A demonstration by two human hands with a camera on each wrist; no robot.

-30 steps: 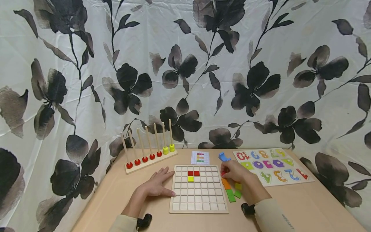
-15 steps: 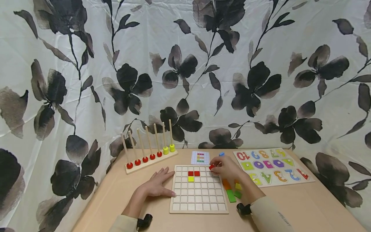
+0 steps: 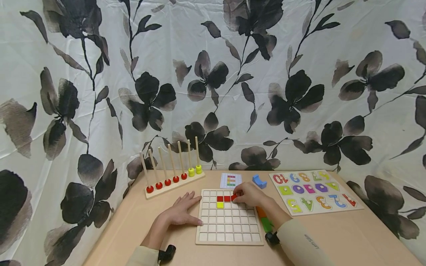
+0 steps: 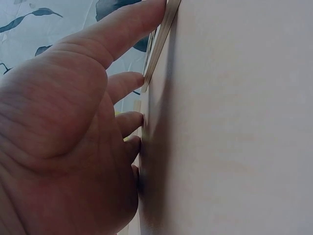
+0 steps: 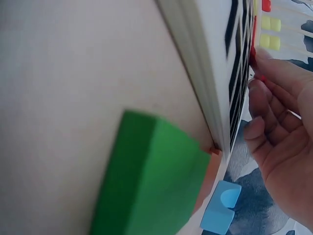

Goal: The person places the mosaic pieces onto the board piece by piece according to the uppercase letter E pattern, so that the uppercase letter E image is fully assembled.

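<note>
A wooden grid board (image 3: 229, 243) lies flat on the table. Two red square tiles (image 3: 223, 198) sit side by side in its second row, with a yellow tile (image 3: 220, 205) below the left one. My right hand (image 3: 251, 194) pinches a third red tile (image 3: 233, 198) between thumb and fingertips, just right of that pair. The right wrist view shows this red tile (image 5: 253, 56) at the fingertips, close over the board. My left hand (image 3: 179, 212) lies with fingers spread, its thumb and index fingertips at the board's left edge; the left wrist view shows the thumb (image 4: 117, 34) against that edge.
Green (image 3: 266, 224) and orange tiles (image 3: 261, 212) lie right of the board, partly under my right forearm. Behind it are a pattern card (image 3: 231, 181) and a blue notched block (image 3: 259, 181). A peg bead stand (image 3: 174, 184) is back left, a number puzzle (image 3: 316, 192) right.
My right hand has picked up a red tile from the board's right side and carried it left to the second row. The blue block shows fully again. My left hand has stayed put.
</note>
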